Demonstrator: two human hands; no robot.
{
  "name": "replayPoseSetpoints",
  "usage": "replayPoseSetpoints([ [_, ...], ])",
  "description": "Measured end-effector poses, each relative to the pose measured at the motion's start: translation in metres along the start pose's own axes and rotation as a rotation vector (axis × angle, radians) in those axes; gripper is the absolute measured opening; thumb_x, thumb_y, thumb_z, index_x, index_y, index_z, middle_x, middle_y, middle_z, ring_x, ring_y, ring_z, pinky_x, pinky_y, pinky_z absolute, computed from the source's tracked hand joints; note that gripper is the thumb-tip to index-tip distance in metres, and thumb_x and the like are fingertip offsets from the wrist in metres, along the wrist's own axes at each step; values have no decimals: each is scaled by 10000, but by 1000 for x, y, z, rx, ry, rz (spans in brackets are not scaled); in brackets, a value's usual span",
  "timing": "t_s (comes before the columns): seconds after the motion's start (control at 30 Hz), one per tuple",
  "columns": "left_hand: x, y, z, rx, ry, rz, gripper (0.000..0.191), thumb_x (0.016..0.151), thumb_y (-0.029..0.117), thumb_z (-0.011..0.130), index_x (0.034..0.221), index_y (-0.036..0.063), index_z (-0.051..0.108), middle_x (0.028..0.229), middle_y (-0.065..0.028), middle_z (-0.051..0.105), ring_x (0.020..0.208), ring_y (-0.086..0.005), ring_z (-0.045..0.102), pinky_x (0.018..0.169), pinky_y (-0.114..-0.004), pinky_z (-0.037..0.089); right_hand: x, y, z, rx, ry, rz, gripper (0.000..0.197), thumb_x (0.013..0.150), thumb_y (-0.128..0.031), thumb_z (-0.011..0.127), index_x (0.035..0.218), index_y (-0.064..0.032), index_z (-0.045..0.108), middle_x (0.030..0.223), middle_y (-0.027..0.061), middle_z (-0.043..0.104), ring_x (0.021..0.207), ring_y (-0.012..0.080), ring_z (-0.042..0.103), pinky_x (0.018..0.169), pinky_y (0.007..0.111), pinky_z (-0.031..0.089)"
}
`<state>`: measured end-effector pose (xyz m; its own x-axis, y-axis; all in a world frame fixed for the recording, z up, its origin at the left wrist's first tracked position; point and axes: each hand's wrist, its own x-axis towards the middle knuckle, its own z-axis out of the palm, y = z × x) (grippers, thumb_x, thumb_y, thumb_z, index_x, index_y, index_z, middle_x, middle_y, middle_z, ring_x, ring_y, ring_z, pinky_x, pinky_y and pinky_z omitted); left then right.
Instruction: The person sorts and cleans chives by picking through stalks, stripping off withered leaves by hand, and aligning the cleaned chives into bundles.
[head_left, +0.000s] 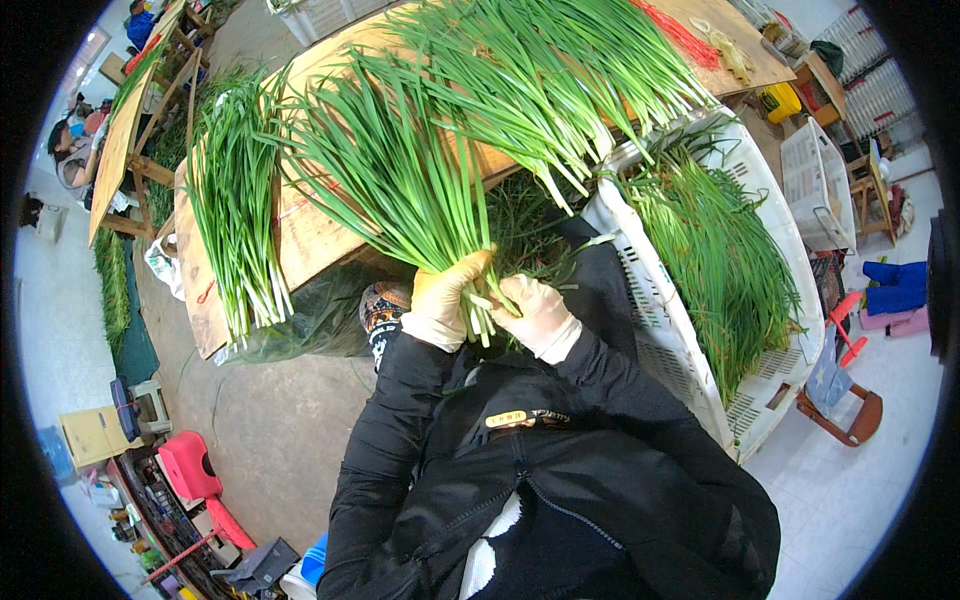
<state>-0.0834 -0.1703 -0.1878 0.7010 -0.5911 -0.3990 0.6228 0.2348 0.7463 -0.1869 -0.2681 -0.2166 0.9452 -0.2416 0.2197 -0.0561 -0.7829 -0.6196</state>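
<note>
My left hand (442, 296), in a pale glove, grips a bunch of long green garlic chives (390, 165) near the white stem ends. The leaves fan out from it over the wooden board table (315, 240). Just beside the cut ends, my right hand (536, 311), also gloved, pinches a green stalk (501, 292) at the bunch's right side. A neat pile of chives (236, 202) lies on the table's left end. A larger spread of chives (525, 82) covers the table farther back, stems towards me.
At my right a white plastic crate (652, 300) holds untrimmed chives (712, 255). Red ties (679, 34) and a crumpled glove (724, 49) lie at the table's far right. Leaf scraps (525, 217) sit below the table edge. People work at another table (124, 150) at far left.
</note>
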Motion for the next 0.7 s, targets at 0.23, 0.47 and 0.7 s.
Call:
replayPoseSetpoints([
  [0.23,6,31,-13,-107,56,112,230,738,45,602,945,-45,562,854,-105,616,682,-141,573,593,-227,467,-52,51,-14,-368,-641,282,162,780,-188,556,825,-33,545,877,120,567,828,225,557,746,350,441],
  [0.47,8,3,-30,-427,-232,-138,328,836,154,526,1096,-34,461,1019,-143,565,756,-185,578,645,-272,517,52,40,-95,-369,241,218,217,758,-266,610,831,-73,543,766,91,543,707,200,535,572,295,440],
  [0.7,-17,53,-13,-756,-618,-41,444,858,158,512,1230,-10,338,630,19,381,509,-43,369,487,-189,390,99,79,-107,-320,138,117,245,841,-263,465,771,-37,529,647,55,557,586,126,539,506,239,412],
])
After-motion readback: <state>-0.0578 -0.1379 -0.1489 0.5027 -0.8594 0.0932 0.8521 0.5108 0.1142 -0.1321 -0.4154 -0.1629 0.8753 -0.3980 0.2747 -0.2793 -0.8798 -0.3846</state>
